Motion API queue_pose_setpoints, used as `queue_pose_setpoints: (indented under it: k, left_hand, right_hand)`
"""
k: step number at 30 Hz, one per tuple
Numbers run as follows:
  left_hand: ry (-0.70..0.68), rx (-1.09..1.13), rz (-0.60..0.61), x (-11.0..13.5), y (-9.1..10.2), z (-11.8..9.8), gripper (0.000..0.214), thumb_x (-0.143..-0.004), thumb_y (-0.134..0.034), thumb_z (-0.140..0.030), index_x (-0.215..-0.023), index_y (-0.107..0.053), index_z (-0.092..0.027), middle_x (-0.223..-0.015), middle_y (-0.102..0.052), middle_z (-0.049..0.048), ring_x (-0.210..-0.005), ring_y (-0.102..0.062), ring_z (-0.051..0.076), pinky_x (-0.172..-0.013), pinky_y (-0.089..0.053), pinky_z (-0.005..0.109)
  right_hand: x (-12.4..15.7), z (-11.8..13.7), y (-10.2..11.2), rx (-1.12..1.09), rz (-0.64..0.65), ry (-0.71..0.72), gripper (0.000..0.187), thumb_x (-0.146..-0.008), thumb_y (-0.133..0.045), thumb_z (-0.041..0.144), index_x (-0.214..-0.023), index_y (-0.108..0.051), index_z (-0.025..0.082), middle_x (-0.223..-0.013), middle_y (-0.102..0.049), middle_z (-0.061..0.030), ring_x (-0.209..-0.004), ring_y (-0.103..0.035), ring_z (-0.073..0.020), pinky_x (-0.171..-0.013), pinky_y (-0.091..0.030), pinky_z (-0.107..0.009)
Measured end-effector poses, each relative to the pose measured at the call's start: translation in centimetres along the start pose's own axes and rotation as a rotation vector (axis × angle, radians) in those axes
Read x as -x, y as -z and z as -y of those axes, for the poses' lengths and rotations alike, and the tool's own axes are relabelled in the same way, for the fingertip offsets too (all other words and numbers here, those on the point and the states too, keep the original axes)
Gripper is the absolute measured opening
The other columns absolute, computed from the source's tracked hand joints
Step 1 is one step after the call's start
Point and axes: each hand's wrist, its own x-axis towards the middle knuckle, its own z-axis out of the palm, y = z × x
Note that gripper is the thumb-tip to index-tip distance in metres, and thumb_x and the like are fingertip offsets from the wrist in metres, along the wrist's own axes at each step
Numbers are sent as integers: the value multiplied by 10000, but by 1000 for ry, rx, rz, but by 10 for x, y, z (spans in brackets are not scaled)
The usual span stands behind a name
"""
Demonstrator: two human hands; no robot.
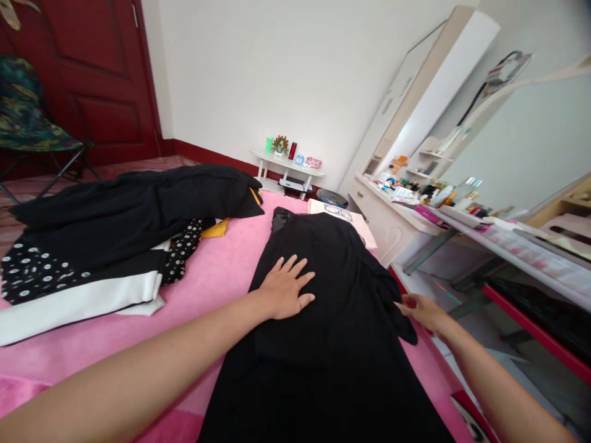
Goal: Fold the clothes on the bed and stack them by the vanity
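Note:
A black garment (332, 320) lies spread lengthwise on the pink bed cover (217, 277). My left hand (285, 288) rests flat on the garment's middle, fingers stretched and spread. My right hand (421, 309) is at the garment's right edge, its fingers pinching the black fabric flap there. A white folded piece with a printed design (344, 216) lies beyond the garment's far end.
A pile of black, polka-dot and white clothes (106, 240) covers the bed's left side. A white dressing table (406, 212) crowded with bottles and a mirror stands at right. A small white shelf (286, 165), a folding chair (32, 123) and a red door (92, 67) are at the back.

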Motion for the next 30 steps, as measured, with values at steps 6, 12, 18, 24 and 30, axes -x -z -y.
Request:
queue_pose_setpoints:
  k: [6,12,18,24,30]
  left_hand:
    - [-13,-1,-43,2,-3,4,569,-856,-428,-559,-1350,-468,-279,-1516,-253,54,-1406,-133,321,-1118,-48,536]
    - [-39,-28,-60,3,-5,5,567,-872,-410,-543,-1349,-474,-244,-1508,-269,90,-1396,-157,340,-1107,-81,558]
    - [-101,-65,-168,13,1,4,445,-906,-433,-417,-1284,-528,-202,-1447,-385,105,-1353,-291,294,-1109,-210,500]
    - [-400,17,-301,22,18,-2,295,-896,-423,-168,-1115,-621,-187,-1262,-546,82,-1187,-478,202,-1019,-394,355]
    - [-328,-11,-371,21,16,-3,300,-824,-490,-106,-1070,-631,-204,-1230,-545,75,-1156,-483,215,-1001,-404,378]
  right_hand:
    - [22,10,-5,19,99,130,373,-687,-548,448,-493,-308,238,-456,-370,43,-472,-380,-124,-489,-278,-284]
    - [-18,17,57,158,-261,-85,259,-667,-588,339,-534,-386,248,-483,-461,8,-494,-470,-177,-498,-315,-316]
    - [-31,126,136,-32,-619,69,185,-664,-661,377,-760,-595,234,-734,-631,-94,-710,-584,-275,-616,-435,-399]
    - [79,247,111,-347,-128,909,382,-824,-601,355,-1188,-537,256,-1209,-583,-61,-1061,-577,-212,-902,-473,-380]
    - [121,151,26,28,17,676,336,-814,-562,308,-1136,-594,220,-1300,-530,-102,-1179,-524,-247,-1009,-415,-412]
